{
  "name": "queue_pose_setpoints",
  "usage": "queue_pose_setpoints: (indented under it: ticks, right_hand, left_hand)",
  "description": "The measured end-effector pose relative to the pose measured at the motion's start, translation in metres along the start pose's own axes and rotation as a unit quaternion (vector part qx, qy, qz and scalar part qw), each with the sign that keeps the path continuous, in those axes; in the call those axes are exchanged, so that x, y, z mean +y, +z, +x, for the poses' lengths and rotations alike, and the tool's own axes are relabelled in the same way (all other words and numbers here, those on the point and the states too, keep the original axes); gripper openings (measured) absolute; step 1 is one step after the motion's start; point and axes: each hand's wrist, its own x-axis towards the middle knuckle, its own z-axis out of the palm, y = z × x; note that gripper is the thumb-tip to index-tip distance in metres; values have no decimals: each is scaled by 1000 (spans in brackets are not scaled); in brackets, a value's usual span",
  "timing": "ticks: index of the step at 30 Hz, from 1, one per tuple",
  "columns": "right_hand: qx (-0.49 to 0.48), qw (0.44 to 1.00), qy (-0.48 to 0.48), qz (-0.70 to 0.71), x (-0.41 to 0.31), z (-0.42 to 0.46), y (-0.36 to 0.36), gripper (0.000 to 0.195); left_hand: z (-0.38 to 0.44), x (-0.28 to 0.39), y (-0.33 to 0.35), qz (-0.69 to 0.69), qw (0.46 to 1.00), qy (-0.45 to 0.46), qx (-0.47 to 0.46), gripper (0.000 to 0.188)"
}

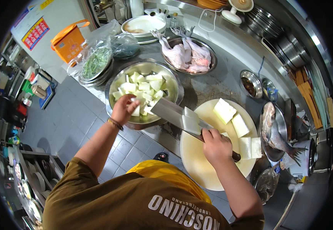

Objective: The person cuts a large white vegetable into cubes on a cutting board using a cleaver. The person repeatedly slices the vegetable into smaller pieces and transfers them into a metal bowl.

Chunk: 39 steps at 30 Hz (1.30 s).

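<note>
My right hand (218,146) grips the handle of a cleaver (166,110), its wide blade tilted toward a steel bowl (179,95). Pale green-white melon-like pieces (191,120) lie on the blade. Over the bowl's near left rim, my left hand (125,109) has its fingers curled and thumb apart; whether a small pale bit is between them I cannot tell. Cut chunks (143,86) fill much of the bowl. Beneath my right hand is a round cutting board (196,166), bearing larger pale blocks (224,110) and slabs (250,147) at its right edge.
Behind the bowl, a steel dish (215,61) holds plucked poultry (188,54). Bagged greens (96,63) stand at the left, near stacked plates (143,26). A small sauce bowl (251,84) is beyond the board; a fish (275,132) lies in a metal dish to the right.
</note>
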Motion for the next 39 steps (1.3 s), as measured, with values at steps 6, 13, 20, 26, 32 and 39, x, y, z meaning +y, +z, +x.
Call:
queue_pose_setpoints:
  ticks: [6,13,20,26,32,39]
  right_hand:
    - [18,994,-110,3,-21,54,12,12]
    - [21,990,-139,11,-52,87,13,10]
    - [30,991,-130,-13,-48,74,19,8]
    - [16,996,-70,45,-37,15,-7,9]
    - [36,975,162,146,10,-95,-53,20]
    - [186,696,570,394,64,-208,-73,11]
  left_hand:
    - [38,52,-22,33,988,150,-13,39]
    - [23,76,26,178,893,319,-263,42]
    - [51,53,23,276,869,198,-359,31]
    - [77,-19,24,481,837,66,-252,40]
    - [80,25,65,229,937,226,-137,20]
    - [-51,158,213,98,865,318,-376,56]
